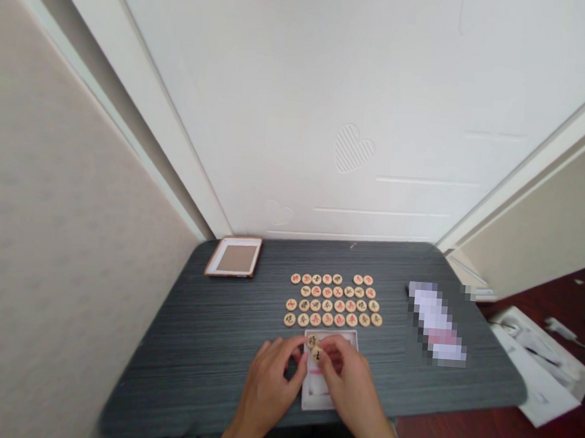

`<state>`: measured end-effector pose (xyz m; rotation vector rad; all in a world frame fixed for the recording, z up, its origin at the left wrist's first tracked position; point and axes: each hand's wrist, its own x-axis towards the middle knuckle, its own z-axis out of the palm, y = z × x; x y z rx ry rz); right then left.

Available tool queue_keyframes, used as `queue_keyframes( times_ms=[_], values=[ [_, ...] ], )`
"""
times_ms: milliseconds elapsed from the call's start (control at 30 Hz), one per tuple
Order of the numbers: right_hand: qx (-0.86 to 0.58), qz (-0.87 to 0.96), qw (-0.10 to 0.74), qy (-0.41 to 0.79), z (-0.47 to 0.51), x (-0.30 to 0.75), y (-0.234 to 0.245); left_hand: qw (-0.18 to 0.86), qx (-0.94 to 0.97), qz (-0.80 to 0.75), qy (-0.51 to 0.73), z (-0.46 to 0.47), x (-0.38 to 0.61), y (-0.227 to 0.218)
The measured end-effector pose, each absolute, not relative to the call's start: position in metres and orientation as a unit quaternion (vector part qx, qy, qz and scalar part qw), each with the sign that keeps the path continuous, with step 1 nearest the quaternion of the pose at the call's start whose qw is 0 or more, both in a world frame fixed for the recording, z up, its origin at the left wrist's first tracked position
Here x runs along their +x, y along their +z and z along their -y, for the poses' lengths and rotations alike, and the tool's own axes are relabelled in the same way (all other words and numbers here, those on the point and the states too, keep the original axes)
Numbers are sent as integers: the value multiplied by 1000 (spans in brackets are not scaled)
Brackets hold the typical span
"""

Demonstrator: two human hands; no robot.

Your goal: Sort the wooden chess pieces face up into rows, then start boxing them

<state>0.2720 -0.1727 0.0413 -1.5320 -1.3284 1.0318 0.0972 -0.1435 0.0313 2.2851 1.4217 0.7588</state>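
In the head view, my left hand (272,381) has its thumb and fingers closed near a round wooden Chinese chess piece (312,341) with dark writing. My right hand (350,378) pinches a second Chinese chess piece (317,354), also dark-marked, which overlaps the first. Both hands are over a shallow white box (319,404) at the table's front edge. Just beyond the box, several rows of Chinese chess pieces (339,306) lie flat, marked in red or black, with gaps in the farthest rows. Fingers hide part of the box's inside.
A brown-edged, shallow box lid (237,258) lies at the back left of the dark table (203,346). A pixelated pale object (436,319) is on the right. A white door (300,113) stands behind the table. On the floor to the right sits an open white box (543,363) with items inside.
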Motion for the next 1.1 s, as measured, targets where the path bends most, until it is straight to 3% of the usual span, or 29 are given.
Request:
queue_keyframes(
  times_ms=[233,1100],
  values=[
    [-639,516,445,357,173,292,47,153,815,-498,252,143,101,33],
    [-604,498,458,422,172,282,37,249,761,-523,294,137,104,35]
  ],
)
